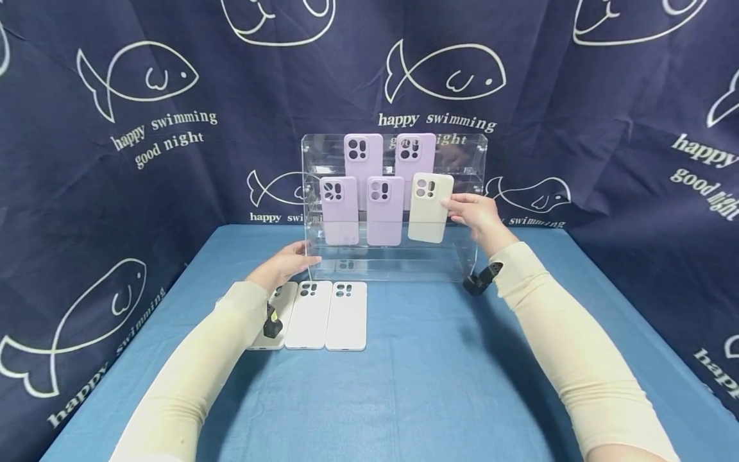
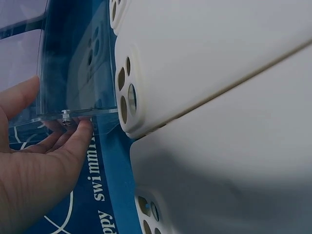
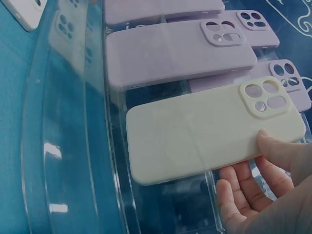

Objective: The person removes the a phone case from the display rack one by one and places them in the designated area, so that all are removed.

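Note:
My right hand [image 1: 475,215] pinches a cream phone case [image 1: 430,208] by its right edge, thumb on the back below the camera cutouts. The case stands slightly tilted on the middle tier of a clear acrylic display stand [image 1: 398,269]. Beside it on that tier are two lilac phone cases, the nearer one [image 1: 385,212] just to its left and another [image 1: 339,212] farther left. Two more lilac cases [image 1: 364,160] stand on the tier behind. With thumb and fingers on either side of the stand's left side panel, my left hand [image 1: 285,263] grips it low down.
Three white phone cases lie side by side on the blue cloth [image 1: 427,385] in front of the stand's left part; the rightmost case [image 1: 346,317] shows whole, while my left wrist covers part of the leftmost. A dark blue fish-print curtain [image 1: 323,83] hangs behind the stand and at both sides.

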`<move>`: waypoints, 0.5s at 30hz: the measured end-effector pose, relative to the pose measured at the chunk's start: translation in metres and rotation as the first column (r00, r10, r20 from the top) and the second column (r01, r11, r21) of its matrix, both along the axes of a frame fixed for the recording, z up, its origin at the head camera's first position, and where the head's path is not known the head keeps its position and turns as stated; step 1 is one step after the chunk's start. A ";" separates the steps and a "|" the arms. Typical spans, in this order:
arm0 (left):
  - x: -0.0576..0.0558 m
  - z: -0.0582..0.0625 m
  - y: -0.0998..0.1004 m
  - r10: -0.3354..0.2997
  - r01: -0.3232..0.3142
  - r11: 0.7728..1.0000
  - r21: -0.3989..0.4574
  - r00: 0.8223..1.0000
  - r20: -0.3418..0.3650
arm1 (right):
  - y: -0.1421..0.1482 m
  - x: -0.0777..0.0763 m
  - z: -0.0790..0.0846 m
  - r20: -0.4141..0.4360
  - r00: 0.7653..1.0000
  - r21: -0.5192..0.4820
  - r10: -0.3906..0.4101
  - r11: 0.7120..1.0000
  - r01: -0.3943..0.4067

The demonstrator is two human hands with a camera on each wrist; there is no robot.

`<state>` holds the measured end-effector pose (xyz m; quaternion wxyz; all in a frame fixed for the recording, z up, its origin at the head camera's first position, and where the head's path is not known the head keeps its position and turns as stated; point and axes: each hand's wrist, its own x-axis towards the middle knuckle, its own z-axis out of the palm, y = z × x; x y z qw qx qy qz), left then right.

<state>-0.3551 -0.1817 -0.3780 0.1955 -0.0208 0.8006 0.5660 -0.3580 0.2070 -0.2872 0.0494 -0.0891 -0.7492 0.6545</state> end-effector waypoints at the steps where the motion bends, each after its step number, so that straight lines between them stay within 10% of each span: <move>1: 0.000 0.000 0.000 0.000 0.000 1.000 0.004 1.000 0.003 | 0.000 0.000 0.000 -0.004 1.000 -0.014 0.005 1.000 -0.005; 15: -0.001 0.001 0.001 0.013 -0.013 1.000 0.008 1.000 0.013 | 0.000 0.006 0.016 -0.102 0.994 -0.186 0.029 0.981 -0.048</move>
